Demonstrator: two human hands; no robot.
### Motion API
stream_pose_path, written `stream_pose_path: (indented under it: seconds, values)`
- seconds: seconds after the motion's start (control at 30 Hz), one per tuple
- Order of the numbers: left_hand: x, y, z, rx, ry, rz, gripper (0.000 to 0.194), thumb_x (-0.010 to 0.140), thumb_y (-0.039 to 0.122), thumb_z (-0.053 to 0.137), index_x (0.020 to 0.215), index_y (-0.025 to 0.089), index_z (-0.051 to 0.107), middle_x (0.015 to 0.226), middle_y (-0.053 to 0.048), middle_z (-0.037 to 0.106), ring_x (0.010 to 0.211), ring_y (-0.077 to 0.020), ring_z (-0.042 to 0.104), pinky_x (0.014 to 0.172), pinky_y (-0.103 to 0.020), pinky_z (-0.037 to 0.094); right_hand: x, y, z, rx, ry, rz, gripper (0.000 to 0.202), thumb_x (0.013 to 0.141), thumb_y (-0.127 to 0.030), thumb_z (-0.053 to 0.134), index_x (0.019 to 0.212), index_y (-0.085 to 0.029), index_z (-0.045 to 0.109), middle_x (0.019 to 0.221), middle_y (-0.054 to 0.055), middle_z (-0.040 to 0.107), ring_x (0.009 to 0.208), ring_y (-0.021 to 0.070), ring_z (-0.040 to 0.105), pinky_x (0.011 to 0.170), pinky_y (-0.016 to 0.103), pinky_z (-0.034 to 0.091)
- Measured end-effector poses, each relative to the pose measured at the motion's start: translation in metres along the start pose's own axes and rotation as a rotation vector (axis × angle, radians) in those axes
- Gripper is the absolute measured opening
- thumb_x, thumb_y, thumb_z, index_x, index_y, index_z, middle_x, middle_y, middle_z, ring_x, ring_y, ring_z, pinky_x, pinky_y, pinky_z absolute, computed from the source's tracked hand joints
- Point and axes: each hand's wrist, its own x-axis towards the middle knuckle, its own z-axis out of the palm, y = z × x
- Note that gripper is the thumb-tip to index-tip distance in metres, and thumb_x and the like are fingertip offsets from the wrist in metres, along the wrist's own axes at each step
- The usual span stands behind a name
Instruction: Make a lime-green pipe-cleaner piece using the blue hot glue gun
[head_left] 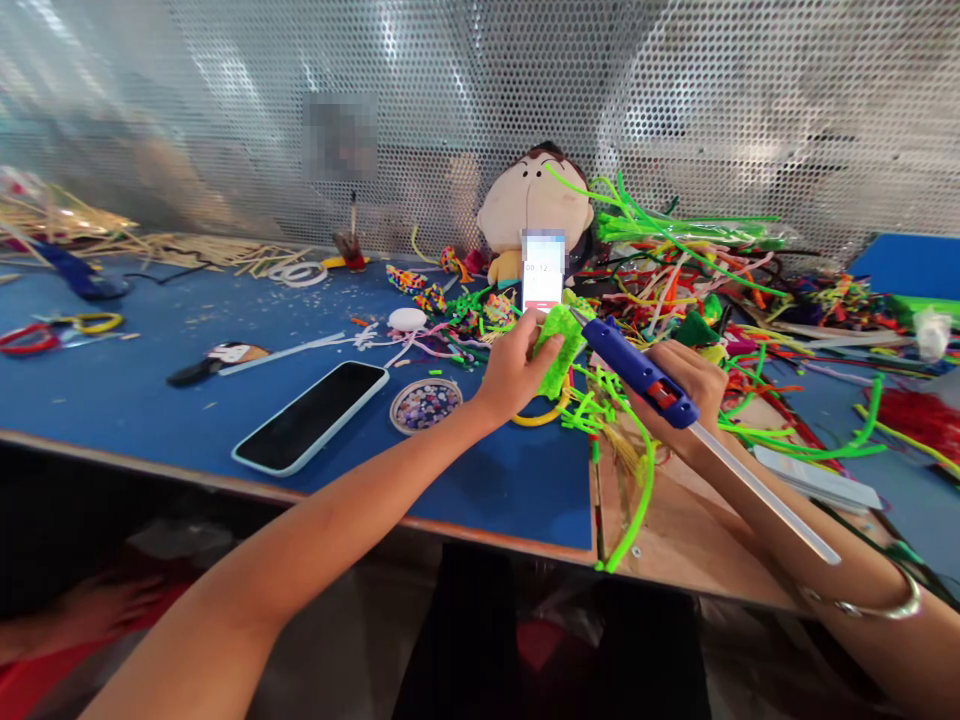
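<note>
My left hand [517,370] grips a flat, fuzzy bright green piece [559,352] that looks made of pipe cleaners, raised above the table. A blue hot glue gun [637,370] is in my right hand [694,385], a long clear glue stick [765,495] sticking out of its back end. The gun's nozzle points at the upper right edge of the green piece; whether they touch I cannot tell. Just below the piece are a yellow ring [541,418] and short green pipe cleaner bits [589,408]. Part of the green piece is hidden by my left fingers.
A phone [311,418] and a round dish of beads [426,405] lie left of my hands. A plush doll [536,200] stands behind a lit timer screen [543,270]. Scissors [60,330] lie far left. Tangled pipe cleaners [697,270] cover the right side. Another person's hand [105,605] shows lower left.
</note>
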Motion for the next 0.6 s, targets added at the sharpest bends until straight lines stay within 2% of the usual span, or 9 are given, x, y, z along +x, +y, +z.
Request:
stream_pose_path:
  seconds: [0.17,0.6]
  values:
    - [0.001,0.0048,-0.0018,0.032,0.005,0.059,0.017,0.087,0.029,0.05,0.077,0.022,0.039,0.051,0.01,0.025,0.044,-0.0073,0.031,0.047,-0.023,0.026,-0.001,0.0016,0.0002,-0.026,-0.056,-0.044,0.018,0.081,-0.023,0.053,0.067,-0.022,0.042,0.057,-0.002,0.042,0.053,0.0132,0.042,0.052,0.027,0.033]
    - [0.0014,0.0069,-0.002,0.071,0.021,0.071,0.026,0.086,0.03,0.051,0.072,0.022,0.03,0.052,0.01,0.021,0.043,-0.0065,0.028,0.045,-0.022,0.025,-0.0002,0.0003,-0.0008,-0.071,-0.023,-0.044,0.023,0.082,-0.019,0.054,0.064,-0.022,0.039,0.054,-0.003,0.039,0.051,0.0118,0.038,0.05,0.026,0.031]
